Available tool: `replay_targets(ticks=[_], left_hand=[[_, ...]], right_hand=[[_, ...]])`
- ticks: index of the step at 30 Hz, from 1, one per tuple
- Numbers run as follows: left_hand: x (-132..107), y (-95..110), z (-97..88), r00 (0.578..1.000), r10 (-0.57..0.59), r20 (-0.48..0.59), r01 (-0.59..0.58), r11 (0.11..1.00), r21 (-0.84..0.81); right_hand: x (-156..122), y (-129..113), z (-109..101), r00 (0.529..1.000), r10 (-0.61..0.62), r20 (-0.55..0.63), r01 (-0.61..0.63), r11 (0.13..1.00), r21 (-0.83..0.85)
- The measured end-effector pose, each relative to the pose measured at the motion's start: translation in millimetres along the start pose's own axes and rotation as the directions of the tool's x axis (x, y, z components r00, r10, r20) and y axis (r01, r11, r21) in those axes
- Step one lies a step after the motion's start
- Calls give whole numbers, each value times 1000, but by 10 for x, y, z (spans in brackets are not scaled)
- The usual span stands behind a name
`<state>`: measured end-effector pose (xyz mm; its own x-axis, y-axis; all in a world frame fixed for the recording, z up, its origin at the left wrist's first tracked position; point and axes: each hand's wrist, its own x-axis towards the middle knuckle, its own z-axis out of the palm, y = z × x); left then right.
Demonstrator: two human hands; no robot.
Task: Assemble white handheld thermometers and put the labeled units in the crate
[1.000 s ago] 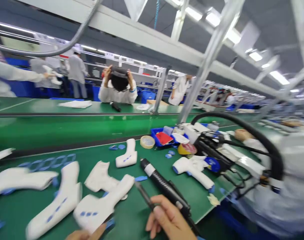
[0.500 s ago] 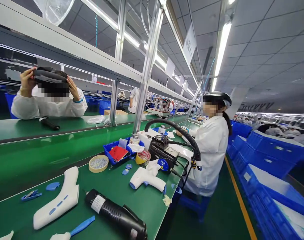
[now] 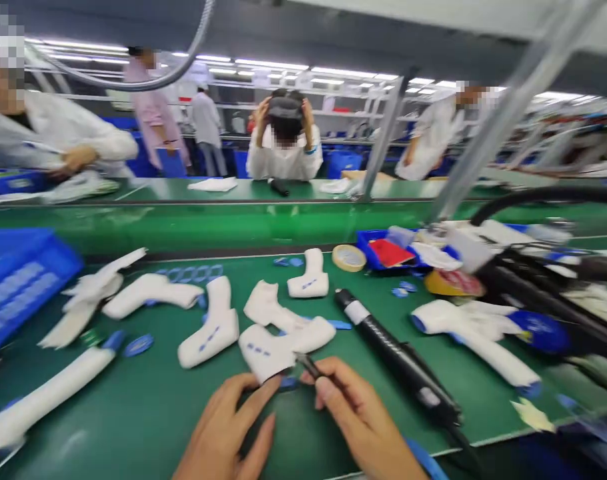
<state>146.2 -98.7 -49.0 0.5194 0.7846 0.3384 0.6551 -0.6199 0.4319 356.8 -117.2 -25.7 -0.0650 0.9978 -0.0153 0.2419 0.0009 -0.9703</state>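
Observation:
My left hand (image 3: 228, 427) lies low in the middle with its fingers stretched, the fingertips touching a white thermometer-gun shell (image 3: 283, 347) on the green table (image 3: 133, 400). My right hand (image 3: 363, 420) is beside it, pinched round a thin dark tool (image 3: 310, 365) whose tip meets the shell's edge. A small blue part (image 3: 288, 383) sits between the two hands. A black electric screwdriver (image 3: 393, 357) lies just right of my right hand.
Several white shells (image 3: 210, 327) and blue buttons lie on the left half. A blue bin (image 3: 13, 280) stands at far left, a blue tray (image 3: 373, 243), tape roll (image 3: 349, 257) and black machine (image 3: 538, 287) at right. Other people work across the conveyor (image 3: 183, 227).
The view swung right toward a seated co-worker, then back down to the table. Both hands, out of view half a second ago, now sit at the white shell.

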Motion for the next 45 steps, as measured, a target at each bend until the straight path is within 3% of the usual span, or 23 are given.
replay_targets(ticks=[5, 9, 17, 24, 33, 45], left_hand=[[136, 224, -145, 973, -198, 117, 213, 968, -131], [155, 259, -170, 963, -236, 134, 262, 936, -234], [103, 194, -139, 979, -192, 64, 202, 957, -210], [47, 135, -78, 988, -149, -40, 140, 973, -182], [16, 145, -19, 995, -68, -70, 61, 993, -100], [7, 134, -29, 997, -51, -60, 45, 995, -88]], right_hand=[[51, -6, 44, 997, -42, 72, 48, 995, -89], [74, -24, 104, 989, -109, 97, 123, 980, -153], [30, -17, -68, 990, -78, 120, 97, 983, -159], [-62, 14, -308, 974, -118, 191, 181, 917, -355], [59, -141, -236, 898, -263, 353, 415, 773, -479], [182, -207, -97, 862, -343, 373, 507, 608, -611]])
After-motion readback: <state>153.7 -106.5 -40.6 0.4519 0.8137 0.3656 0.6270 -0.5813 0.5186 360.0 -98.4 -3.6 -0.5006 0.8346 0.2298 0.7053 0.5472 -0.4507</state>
